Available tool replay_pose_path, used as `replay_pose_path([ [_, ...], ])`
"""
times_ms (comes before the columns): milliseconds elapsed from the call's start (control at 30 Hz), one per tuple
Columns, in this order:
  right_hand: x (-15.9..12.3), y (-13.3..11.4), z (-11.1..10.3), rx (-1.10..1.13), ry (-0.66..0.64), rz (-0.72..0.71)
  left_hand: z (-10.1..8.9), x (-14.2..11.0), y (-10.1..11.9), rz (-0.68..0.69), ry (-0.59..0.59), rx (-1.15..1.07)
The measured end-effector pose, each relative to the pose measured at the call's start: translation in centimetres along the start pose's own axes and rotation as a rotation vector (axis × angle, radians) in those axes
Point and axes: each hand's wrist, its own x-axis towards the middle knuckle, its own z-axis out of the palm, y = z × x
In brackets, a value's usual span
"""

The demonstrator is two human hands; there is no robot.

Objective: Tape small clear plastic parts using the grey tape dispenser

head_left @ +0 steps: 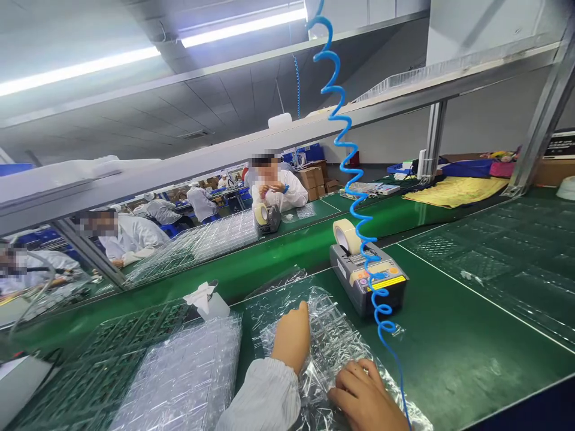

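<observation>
Crinkled clear plastic film (335, 326) is spread on the green tabletop in front of me, over what looks like a tray. My left hand (293, 336) is closed at the film's left side, knuckles up, its fingertips largely hidden. Lower and to the right, my right hand (366, 392) grips the film with bent fingers; its thumb is out of sight. Beside my left sleeve lies a stack of clear plastic trays (188, 365). A grey tape dispenser (366, 278) with a roll of cream tape (347, 237) stands beyond my right hand.
A blue coiled hose (344, 143) hangs down past the dispenser. Behind the trays stands a white cup with crumpled tissue (203, 297). More clear trays (485, 263) lie to the right. Across the green belt (287, 254) sits a co-worker (283, 188). A metal shelf rail (215, 155) crosses above.
</observation>
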Motion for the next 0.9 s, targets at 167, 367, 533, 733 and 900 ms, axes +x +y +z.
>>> replay_pose_path([
  [167,-0.1,0.0,0.0,0.034,0.078,-0.058,0.1,0.4,-0.5,0.002,0.009,-0.008],
  [367,-0.4,0.2,-0.1,-0.034,0.019,-0.11,0.5,0.7,-1.0,-0.011,0.004,-0.042],
  [533,-0.7,0.9,-0.6,0.018,-0.072,-0.112,0.7,0.9,-1.1,-0.029,-0.001,-0.092],
  [733,0.6,0.6,-2.2,0.048,-0.258,-0.019,0.7,0.9,-1.1,-0.048,-0.007,-0.194],
  [900,2.0,-0.1,-2.8,-0.003,-0.283,0.087,0.3,0.3,-0.9,-0.03,-0.009,-0.316],
])
